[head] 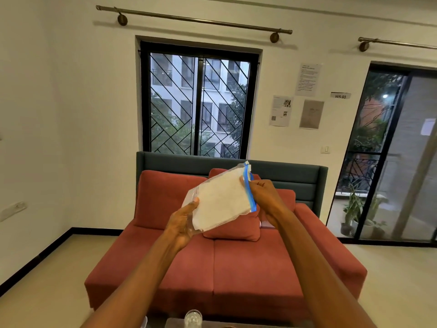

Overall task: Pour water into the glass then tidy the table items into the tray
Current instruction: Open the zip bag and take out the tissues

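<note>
A person holds a clear zip bag [221, 202], filled with something white and flat, up in the air in front of a red sofa [224, 261], well above the tabletop [212, 324] whose far edge just shows at the bottom of the view. The left hand [183, 223] grips the bag's lower left corner, thumb on top. The right hand [259, 192] is curled at the blue zip strip, apparently pinching its slider.

The bag's long axis runs diagonally, from lower left up to upper right, with the zip end pointing right and away from the person.

A drinking glass [193, 318] stands at the tabletop's far edge; whether it holds water cannot be told. No tray is in view.

This looks like the tidying step: sealing the bag. Next, it would need lowering toward the tabletop.
</note>
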The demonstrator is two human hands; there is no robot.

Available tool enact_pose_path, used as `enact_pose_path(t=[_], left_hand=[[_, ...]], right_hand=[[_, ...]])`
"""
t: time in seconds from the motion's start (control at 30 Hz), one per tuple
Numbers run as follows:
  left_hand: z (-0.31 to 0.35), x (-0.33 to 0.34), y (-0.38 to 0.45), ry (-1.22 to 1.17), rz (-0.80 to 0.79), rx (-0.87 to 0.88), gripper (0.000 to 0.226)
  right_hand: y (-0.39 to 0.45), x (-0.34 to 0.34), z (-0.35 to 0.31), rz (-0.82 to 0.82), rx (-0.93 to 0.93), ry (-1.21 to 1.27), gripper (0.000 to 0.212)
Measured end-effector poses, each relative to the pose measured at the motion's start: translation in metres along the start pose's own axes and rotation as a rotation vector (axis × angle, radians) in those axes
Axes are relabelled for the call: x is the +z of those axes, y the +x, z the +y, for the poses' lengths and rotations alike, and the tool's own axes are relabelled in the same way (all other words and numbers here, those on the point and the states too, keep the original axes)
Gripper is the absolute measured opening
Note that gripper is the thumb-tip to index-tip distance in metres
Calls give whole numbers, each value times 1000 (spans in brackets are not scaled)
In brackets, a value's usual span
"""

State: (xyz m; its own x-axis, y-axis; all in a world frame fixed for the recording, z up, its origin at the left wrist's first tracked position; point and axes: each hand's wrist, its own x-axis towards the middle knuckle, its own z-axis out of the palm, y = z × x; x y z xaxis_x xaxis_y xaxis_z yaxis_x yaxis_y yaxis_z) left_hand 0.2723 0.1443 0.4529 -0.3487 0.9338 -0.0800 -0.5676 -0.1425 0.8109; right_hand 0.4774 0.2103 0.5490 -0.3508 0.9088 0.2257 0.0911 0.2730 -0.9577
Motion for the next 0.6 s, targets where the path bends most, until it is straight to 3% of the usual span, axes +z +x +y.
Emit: enact_pose_path(t=[0.17, 0.3, 0.4, 0.6], left_hand=[[-4, 7, 0, 7, -39, -4, 61], [-11, 8, 1, -28, -30, 28, 55], [-12, 8, 0, -95, -62, 49, 52], [-10, 13, -2, -164, -119, 99, 52]], right_hand=[[-7, -4, -1, -183, 0, -13, 19], [-7, -7, 1, -223, 46, 25, 35], [-9, -5, -3, -180, 33, 66, 31], [-12, -4, -2, -35, -218, -184, 17]])
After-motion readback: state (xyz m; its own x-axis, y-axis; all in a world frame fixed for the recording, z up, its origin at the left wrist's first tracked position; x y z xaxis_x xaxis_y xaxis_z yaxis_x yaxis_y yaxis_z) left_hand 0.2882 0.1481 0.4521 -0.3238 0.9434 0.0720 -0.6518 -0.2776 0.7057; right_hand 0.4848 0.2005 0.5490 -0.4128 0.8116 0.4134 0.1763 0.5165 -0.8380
